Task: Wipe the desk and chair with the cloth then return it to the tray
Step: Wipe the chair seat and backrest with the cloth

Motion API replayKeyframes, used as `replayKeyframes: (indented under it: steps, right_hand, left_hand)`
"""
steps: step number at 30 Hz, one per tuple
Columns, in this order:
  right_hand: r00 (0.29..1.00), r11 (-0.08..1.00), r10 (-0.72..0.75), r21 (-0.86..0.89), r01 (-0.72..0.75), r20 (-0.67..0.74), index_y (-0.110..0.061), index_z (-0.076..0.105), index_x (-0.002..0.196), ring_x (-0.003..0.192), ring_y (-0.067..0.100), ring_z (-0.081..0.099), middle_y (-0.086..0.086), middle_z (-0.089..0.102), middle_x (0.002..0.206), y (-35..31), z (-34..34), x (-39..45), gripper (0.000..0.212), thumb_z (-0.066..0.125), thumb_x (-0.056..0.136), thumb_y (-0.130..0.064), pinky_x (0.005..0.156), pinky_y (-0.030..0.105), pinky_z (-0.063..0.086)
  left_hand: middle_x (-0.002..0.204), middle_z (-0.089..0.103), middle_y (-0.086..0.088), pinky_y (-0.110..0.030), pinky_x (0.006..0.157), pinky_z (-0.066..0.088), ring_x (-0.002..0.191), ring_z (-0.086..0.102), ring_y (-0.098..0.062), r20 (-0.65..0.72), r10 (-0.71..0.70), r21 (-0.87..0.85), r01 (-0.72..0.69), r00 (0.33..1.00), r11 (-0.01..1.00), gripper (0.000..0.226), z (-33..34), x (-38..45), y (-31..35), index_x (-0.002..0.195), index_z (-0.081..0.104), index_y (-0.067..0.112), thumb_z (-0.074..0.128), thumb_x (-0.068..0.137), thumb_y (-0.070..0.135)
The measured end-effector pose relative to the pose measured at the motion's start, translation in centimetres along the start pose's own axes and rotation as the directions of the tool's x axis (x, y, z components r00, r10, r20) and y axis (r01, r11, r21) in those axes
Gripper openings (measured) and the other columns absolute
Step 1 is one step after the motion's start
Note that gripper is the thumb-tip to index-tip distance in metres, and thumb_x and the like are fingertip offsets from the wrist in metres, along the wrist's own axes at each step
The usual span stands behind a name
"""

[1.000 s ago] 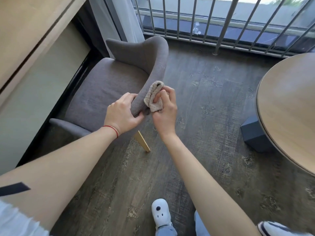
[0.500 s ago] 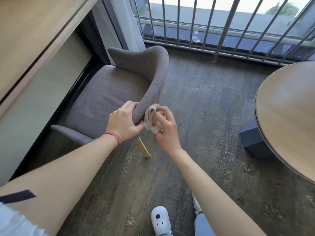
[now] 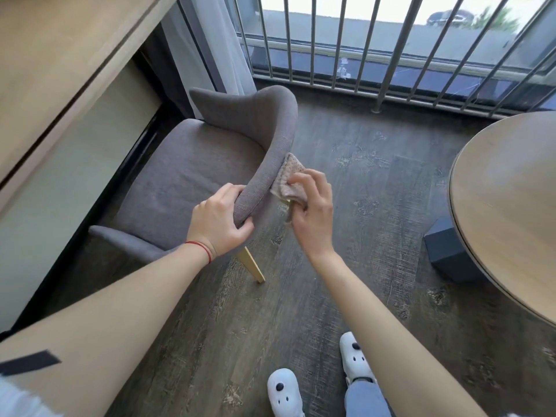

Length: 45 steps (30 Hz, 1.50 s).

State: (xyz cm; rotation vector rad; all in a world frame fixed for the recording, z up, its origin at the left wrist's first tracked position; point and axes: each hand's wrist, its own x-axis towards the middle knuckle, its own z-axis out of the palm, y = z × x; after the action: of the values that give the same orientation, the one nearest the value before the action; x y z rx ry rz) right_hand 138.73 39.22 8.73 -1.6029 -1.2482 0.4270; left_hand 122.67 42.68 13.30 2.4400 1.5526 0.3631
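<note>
While your left hand [image 3: 221, 219] clamps the chair [image 3: 192, 173] by the low end of its curved backrest, fingers wrapped over the rim and thumb beneath, your right hand [image 3: 311, 212] pinches the bunched cloth [image 3: 287, 180] against the outer face of that backrest, just beyond your left fingertips. Keep the cloth flat and pressed, and stroke along the curve, not across it; steady the chair throughout. Open floor [image 3: 376, 206] lies to the right of your right fingers. Farther right the round table [image 3: 505, 200] edge limits your elbow; the railing [image 3: 376, 55] stands well ahead. No tray is visible.
</note>
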Motion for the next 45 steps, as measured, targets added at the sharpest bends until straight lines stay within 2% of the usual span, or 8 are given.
replayKeyframes:
  steps: [5, 11, 14, 19, 23, 29, 38, 45]
  right_hand:
    - [0.975, 0.997, 0.069, -0.056, -0.058, 0.210, -0.001, 0.064, 0.100, 0.098, 0.036, 0.049, 0.015, 0.058, 0.113, 0.0, 1.1, -2.1, 0.041, 0.046, 0.069, 0.019, 0.086, 0.043, 0.044]
    - [0.989, 0.991, 0.077, 0.097, -0.090, 0.127, 0.001, 0.059, 0.096, 0.094, 0.032, 0.052, 0.015, 0.055, 0.104, -1.5, 1.5, -1.5, 0.037, 0.046, 0.065, 0.018, 0.084, 0.037, 0.045]
    - [0.976, 0.972, 0.216, 0.100, -0.214, -0.008, 0.001, 0.059, 0.090, 0.095, 0.033, 0.054, 0.017, 0.057, 0.101, -0.7, 0.6, 2.0, 0.029, 0.047, 0.072, 0.019, 0.082, 0.015, 0.040]
    - [0.958, 0.943, 0.282, 0.201, -0.266, -0.057, -0.008, 0.055, 0.094, 0.091, 0.033, 0.060, 0.004, 0.067, 0.095, -0.5, 0.5, 8.0, 0.029, 0.045, 0.078, 0.014, 0.075, 0.043, 0.051]
    - [0.973, 0.962, 0.230, 0.155, -0.224, -0.024, -0.012, 0.058, 0.086, 0.077, 0.031, 0.057, 0.013, 0.064, 0.077, -0.9, 0.7, 5.6, 0.029, 0.047, 0.072, 0.010, 0.063, 0.028, 0.036]
    - [0.904, 0.900, 0.403, 0.240, -0.364, -0.142, -0.011, 0.060, 0.084, 0.092, 0.033, 0.064, 0.009, 0.072, 0.105, 0.8, -1.1, 7.1, 0.021, 0.053, 0.078, 0.009, 0.076, 0.050, 0.054]
    - [0.908, 0.874, 0.420, 0.271, -0.403, -0.007, -0.024, 0.050, 0.073, 0.062, 0.003, 0.060, -0.004, 0.071, 0.082, 0.0, -0.3, 1.6, 0.031, 0.051, 0.075, 0.008, 0.059, 0.017, 0.041]
    - [0.887, 0.859, 0.462, 0.260, -0.440, -0.024, -0.021, 0.048, 0.078, 0.066, 0.023, 0.048, 0.003, 0.059, 0.069, -2.7, 2.4, 2.4, 0.026, 0.050, 0.076, 0.005, 0.066, 0.036, 0.044]
  left_hand:
    - [0.102, 0.064, -0.004, -0.036, 0.066, 0.049, 0.085, 0.064, -0.032, -0.002, -0.005, 0.000, 0.005, 1.000, 1.000, 0.048, -0.1, 0.0, 0.1, 0.113, 0.057, 0.013, 0.054, 0.068, 0.032]
    - [0.102, 0.064, -0.004, -0.035, 0.065, 0.049, 0.086, 0.064, -0.032, -0.002, 0.006, 0.005, -0.006, 1.000, 1.000, 0.049, 0.1, 0.1, -0.1, 0.112, 0.058, 0.013, 0.054, 0.067, 0.032]
    - [0.101, 0.064, -0.004, -0.032, 0.064, 0.047, 0.084, 0.064, -0.030, -0.007, 0.021, 0.002, -0.021, 1.000, 1.000, 0.048, 0.2, 0.0, -0.2, 0.112, 0.057, 0.013, 0.053, 0.068, 0.033]
    - [0.101, 0.064, -0.003, -0.033, 0.065, 0.048, 0.083, 0.064, -0.029, -0.006, 0.020, -0.011, -0.020, 1.000, 1.000, 0.049, 0.1, 0.1, -0.2, 0.111, 0.057, 0.014, 0.049, 0.068, 0.037]
    - [0.100, 0.063, -0.004, -0.034, 0.065, 0.049, 0.083, 0.064, -0.029, 0.008, 0.012, -0.001, -0.012, 1.000, 1.000, 0.047, 0.1, 0.1, -0.3, 0.111, 0.057, 0.013, 0.054, 0.068, 0.032]
    - [0.100, 0.064, -0.002, -0.038, 0.066, 0.052, 0.084, 0.064, -0.030, -0.005, 0.005, -0.015, -0.005, 1.000, 1.000, 0.046, 0.1, 0.2, 0.0, 0.110, 0.057, 0.015, 0.052, 0.068, 0.033]
    - [0.101, 0.064, -0.003, -0.037, 0.065, 0.052, 0.084, 0.064, -0.030, -0.047, 0.051, -0.009, -0.052, 0.998, 0.999, 0.051, 0.4, 0.2, -0.5, 0.111, 0.057, 0.014, 0.047, 0.067, 0.039]
    - [0.103, 0.064, -0.003, -0.037, 0.068, 0.052, 0.086, 0.064, -0.030, -0.044, 0.041, -0.008, -0.041, 0.998, 0.999, 0.049, 0.7, 0.2, -0.8, 0.113, 0.057, 0.014, 0.053, 0.068, 0.033]
